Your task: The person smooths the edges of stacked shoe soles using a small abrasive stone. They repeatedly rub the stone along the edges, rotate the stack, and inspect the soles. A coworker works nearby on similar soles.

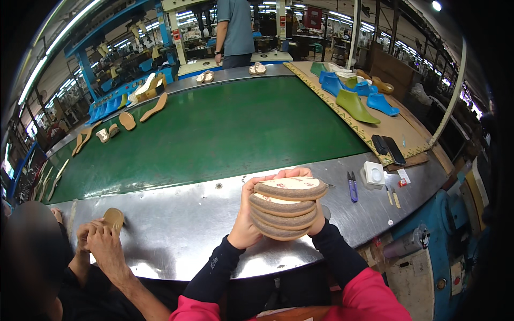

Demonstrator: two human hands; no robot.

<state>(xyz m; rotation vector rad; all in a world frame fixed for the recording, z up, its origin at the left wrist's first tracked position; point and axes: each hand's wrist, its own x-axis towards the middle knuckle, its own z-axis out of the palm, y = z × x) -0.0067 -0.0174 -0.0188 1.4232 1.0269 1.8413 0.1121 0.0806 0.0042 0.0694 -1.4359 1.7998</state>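
So both hands are busy here: the left hand (245, 220) is wrapped round the left side of a stack of soles (286, 211), and the right hand (319, 221) grips the other side, with some fingers showing over the far edge. Stack's held up over the near edge of the shiny metal surface (198, 200), right in front of the wearer. Looks like four layers, greyish-brown rims, and pale faces with red print turned up on the upper ones. Rounded edges bulge toward the wearer, and the widest visible run goes left to right, top layer tipped a little. It's pretty foreshortened though, so I can't tell the true long axis or which end is the toe. Purple snips (352, 187) lie off to the right, just beside a white box (373, 175). Green belt (214, 134) beyond, and over on the left a co-worker's forearm (133, 286) reaches in near a tan sole (113, 218)
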